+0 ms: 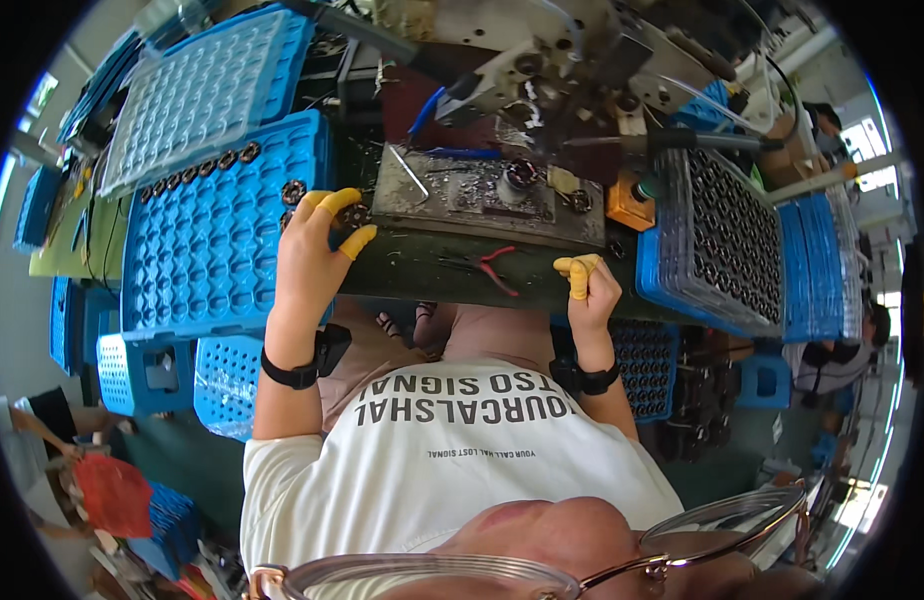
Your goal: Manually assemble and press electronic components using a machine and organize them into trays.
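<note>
At the left edge of the dark workbench [422, 265], left hand [307, 262] pinching a small dark ring [355, 214] beside the blue tray [217, 235]. Right hand [589, 292] curled shut, empty, near red pliers [494, 268].

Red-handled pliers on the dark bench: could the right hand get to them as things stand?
Probably yes. The right hand rests at the bench's front edge, and the red-handled pliers lie just to its left on the bench with nothing between them.
</note>
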Motion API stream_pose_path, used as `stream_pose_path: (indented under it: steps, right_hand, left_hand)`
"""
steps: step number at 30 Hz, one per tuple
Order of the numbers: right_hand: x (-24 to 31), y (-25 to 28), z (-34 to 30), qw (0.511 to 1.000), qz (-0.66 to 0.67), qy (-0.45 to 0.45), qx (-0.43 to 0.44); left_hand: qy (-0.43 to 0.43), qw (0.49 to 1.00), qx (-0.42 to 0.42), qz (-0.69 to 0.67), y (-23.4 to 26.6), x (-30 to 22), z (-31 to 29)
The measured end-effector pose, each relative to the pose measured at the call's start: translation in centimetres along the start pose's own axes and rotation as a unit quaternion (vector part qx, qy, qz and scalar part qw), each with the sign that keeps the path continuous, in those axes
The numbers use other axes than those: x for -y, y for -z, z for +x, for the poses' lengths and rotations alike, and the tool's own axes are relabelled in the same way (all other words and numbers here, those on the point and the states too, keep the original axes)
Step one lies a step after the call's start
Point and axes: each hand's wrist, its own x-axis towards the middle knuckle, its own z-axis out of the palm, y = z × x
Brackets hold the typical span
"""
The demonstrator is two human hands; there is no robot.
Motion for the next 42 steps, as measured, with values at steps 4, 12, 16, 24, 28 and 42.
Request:
stream_pose_path:
  steps: [4, 12, 16, 24, 28, 42]
  right_hand:
    - [2.2, 0.3, 3.1, 0.996, 0.076, -0.03, -0.027]
    - [4.3, -3.9, 9.5, 0.997, 0.064, 0.02, -0.025]
    - [4.6, -2.6, 9.4, 0.995, 0.086, 0.011, -0.043]
    - [-0.3, 2.7, 6.3, 0.985, -0.086, 0.007, -0.148]
    - [-1.1, 4.0, 6.0, 0.982, -0.117, 0.024, -0.147]
    - [-2.9, 3.9, 6.0, 0.985, -0.129, 0.027, -0.108]
  left_hand:
    - [0.008, 1.0, -0.002, 0.009, 0.1, 0.0, 0.0]
    - [-0.014, 0.999, -0.035, 0.006, -0.3, 0.5, -0.1]
    - [-0.036, 0.998, -0.036, 0.036, -0.3, 0.3, 0.0]
    - [-0.018, 0.999, -0.018, -0.045, -1.0, -5.9, 1.5]
    - [-0.054, 0.993, 0.024, -0.101, -6.3, -7.8, 4.8]
    - [-0.106, 0.974, 0.096, -0.176, -10.0, -6.7, 7.2]
